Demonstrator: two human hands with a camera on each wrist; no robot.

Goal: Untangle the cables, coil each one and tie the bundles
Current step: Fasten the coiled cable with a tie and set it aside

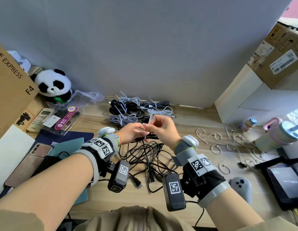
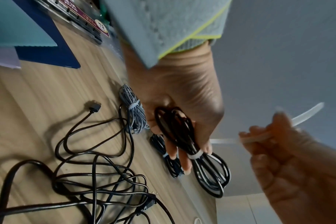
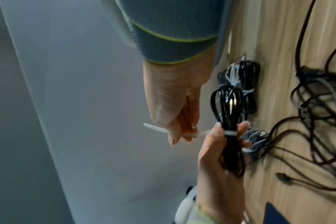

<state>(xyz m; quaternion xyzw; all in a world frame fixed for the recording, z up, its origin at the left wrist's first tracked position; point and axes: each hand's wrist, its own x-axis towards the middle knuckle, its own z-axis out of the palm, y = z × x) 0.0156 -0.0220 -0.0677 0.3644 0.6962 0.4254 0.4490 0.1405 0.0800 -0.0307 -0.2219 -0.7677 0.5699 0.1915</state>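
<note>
My left hand (image 1: 133, 132) grips a coiled black cable (image 2: 182, 136) above the wooden desk (image 1: 203, 130), fingers curled round its middle. A white zip tie (image 3: 229, 133) circles the coil. My right hand (image 1: 160, 129) pinches the tie's free tail (image 3: 153, 128) between thumb and fingers, just right of the coil. Below the hands, a tangle of loose black cables (image 1: 145, 157) lies on the desk. Several tied bundles, grey and black (image 1: 128, 107), sit behind the hands by the wall.
Loose zip ties (image 1: 219, 145) are scattered on the right, near bottles (image 1: 278, 130), a grey controller (image 1: 241, 185) and a black box (image 1: 284, 180). On the left lie a phone (image 1: 33, 162), folders, a remote (image 1: 40, 120), a toy panda (image 1: 53, 84) and a cardboard box (image 1: 10, 84).
</note>
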